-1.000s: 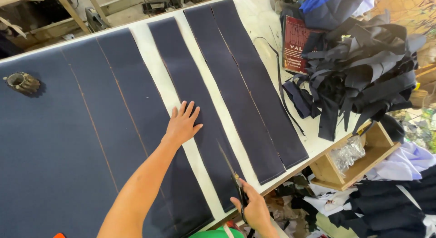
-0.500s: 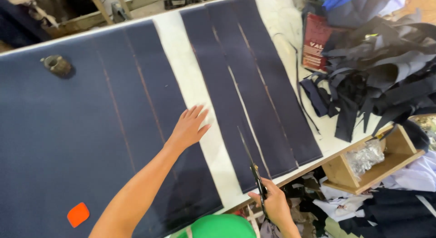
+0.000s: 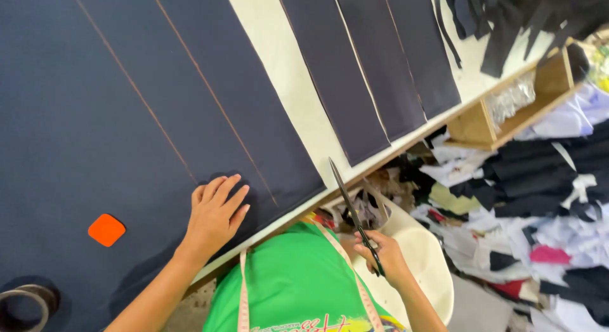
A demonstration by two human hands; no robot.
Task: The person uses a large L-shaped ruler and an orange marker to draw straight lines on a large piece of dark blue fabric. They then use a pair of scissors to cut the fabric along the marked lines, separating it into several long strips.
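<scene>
Scissors are now off the cloth, gripped in the right hand past the surface's near edge, while the left hand, open and flat, has slid nearer on the navy fabric.

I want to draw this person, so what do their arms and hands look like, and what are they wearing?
Both arms are bare to past the elbow, with no gloves, rings or watch showing on the left hand or right hand. The person wears a bright green shirt, with a pale measuring tape draped round the neck.
</scene>
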